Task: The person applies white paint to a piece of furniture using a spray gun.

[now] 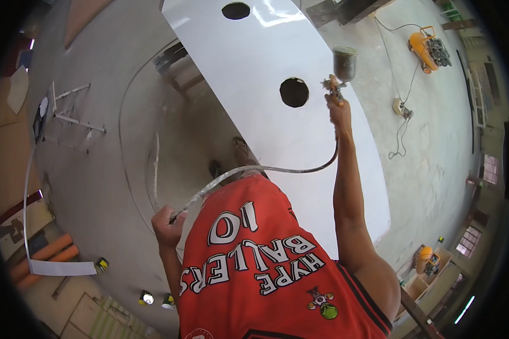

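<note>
My right hand [337, 107] is wrapped round the handle of a spray gun [345, 65] with a grey cup on top. The arm is stretched out over a long white panel [232, 68], which has two round dark holes in it. From the gun's handle an air hose [283, 169] droops across my front to the left. Low on the left, my left hand [168, 225] is closed round that hose beside my red jersey. Beyond the hand, more hose loops over the floor.
An orange air compressor [427, 50] stands at the upper right, with cables along the grey floor. A white metal stand [76, 110] is on the left. Orange tubes [48, 260] lie at lower left, near several cans. Another orange machine [427, 261] sits at lower right.
</note>
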Tool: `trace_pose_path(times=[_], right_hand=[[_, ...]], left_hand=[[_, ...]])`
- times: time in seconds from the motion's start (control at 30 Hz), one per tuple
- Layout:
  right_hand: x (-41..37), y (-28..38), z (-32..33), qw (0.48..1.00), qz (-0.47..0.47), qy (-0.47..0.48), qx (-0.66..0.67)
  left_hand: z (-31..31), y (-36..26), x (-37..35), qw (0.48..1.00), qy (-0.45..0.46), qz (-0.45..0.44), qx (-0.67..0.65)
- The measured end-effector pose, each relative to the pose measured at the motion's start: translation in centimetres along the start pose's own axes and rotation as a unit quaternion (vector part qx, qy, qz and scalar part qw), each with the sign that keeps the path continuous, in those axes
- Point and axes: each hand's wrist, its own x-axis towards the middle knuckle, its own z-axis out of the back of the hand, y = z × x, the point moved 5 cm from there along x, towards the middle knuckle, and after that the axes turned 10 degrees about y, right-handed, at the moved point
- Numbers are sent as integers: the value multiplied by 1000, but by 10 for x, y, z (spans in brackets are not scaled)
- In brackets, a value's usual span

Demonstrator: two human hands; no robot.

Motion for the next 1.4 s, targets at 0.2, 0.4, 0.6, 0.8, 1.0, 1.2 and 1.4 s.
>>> trace_pose_path(times=[0.2, 0.4, 0.6, 0.8, 1.0, 1.2, 1.4], right_hand=[[36, -10, 49, 979, 39, -173, -104], [41, -26, 67, 977, 67, -204, 15], [-20, -11, 41, 988, -33, 5, 152], [-158, 21, -6, 967, -18, 158, 200], [-270, 23, -94, 976, -11, 50, 209], [-394, 15, -240, 951, 34, -193, 240], [-542, 6, -361, 919, -21, -286, 269]], left_hand=[[-37, -31, 18, 996, 82, -23, 19], [-37, -22, 26, 993, 112, -12, 19], [-18, 6, 39, 991, 124, -54, 16], [15, 96, 62, 995, 96, -29, 5], [21, 235, 107, 986, 155, 35, 44], [42, 367, 137, 913, 373, 18, 164], [72, 420, 155, 845, 478, 28, 236]])
